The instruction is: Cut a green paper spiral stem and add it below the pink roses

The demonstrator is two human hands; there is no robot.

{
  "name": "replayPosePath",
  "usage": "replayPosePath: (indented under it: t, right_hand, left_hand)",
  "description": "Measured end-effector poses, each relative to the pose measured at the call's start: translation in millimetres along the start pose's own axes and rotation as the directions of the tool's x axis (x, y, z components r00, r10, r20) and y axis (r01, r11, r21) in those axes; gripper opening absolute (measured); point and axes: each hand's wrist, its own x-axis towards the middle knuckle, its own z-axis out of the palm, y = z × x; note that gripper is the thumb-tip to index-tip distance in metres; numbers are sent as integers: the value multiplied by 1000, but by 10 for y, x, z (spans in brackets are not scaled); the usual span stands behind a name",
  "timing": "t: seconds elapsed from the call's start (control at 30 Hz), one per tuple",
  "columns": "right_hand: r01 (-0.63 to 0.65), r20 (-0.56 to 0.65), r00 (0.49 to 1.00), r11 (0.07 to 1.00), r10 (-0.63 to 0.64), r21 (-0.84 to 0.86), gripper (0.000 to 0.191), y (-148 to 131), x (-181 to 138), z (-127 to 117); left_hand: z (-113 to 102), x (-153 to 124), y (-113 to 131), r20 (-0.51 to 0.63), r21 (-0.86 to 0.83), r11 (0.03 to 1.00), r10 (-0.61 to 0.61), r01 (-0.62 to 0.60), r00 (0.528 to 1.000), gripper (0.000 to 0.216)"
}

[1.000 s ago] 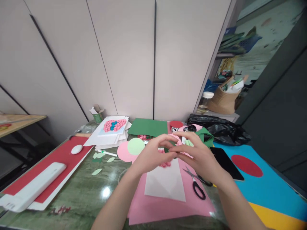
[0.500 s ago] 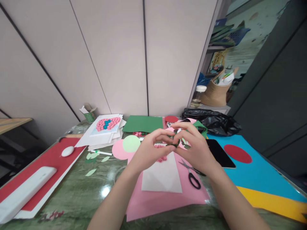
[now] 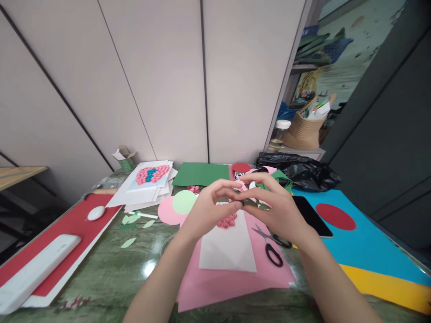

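Above the white sheet, my left hand [image 3: 210, 208] and my right hand [image 3: 274, 204] meet at the fingertips. Their thumbs and fingers pinch a small dark green piece [image 3: 242, 202], probably paper, mostly hidden by the fingers. Beneath them lies a white sheet [image 3: 227, 251] bearing a cluster of pink rolled paper pieces [image 3: 228, 221], its top part covered by my hands. The sheet rests on pink paper [image 3: 215, 291]. Black-handled scissors [image 3: 273, 254] lie partly spread beside my right wrist.
Left are pale green paper leaves [image 3: 128, 242], a glue-like white stick [image 3: 147, 215] and a red board [image 3: 43, 269]. Green paper [image 3: 202, 174] lies at the back. Right are a black tablet [image 3: 311, 217], blue paper [image 3: 357, 249], a red circle [image 3: 336, 216] and a black plastic bag [image 3: 299, 172].
My fingers have shifted around the dark green piece, and less of it shows now. My right fingers have straightened and reach further left over my left fingertips.
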Motion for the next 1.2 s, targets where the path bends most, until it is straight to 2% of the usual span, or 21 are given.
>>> replayPosePath:
  t: [0.17, 0.3, 0.5, 0.63, 1.03, 1.2]
  right_hand:
    - [54, 111, 992, 998, -56, 16, 16, -13, 20, -33]
    - [39, 163, 986, 999, -38, 0, 14, 7, 18, -22]
    - [-4, 86, 996, 1000, 4, 7, 12, 30, -5, -3]
    - [-17, 46, 999, 1000, 17, 9, 11, 21, -3, 17]
    - [-78, 52, 996, 997, 79, -20, 17, -14, -4, 75]
    - [-79, 66, 995, 997, 79, -7, 11, -15, 3, 35]
  left_hand:
    - [-3, 1, -6, 36, 119, 993, -26, 21, 999, 30]
    - [2, -4, 18, 58, 203, 979, -33, 21, 998, 30]
    - [-16, 3, 19, 84, 147, 989, -8, -4, 996, 32]
    - [6, 2, 18, 79, 105, 994, -29, 21, 996, 30]
    - [96, -1, 8, 44, 49, 998, -36, 34, 998, 26]
    - [70, 18, -5, 28, 31, 999, -29, 28, 999, 28]
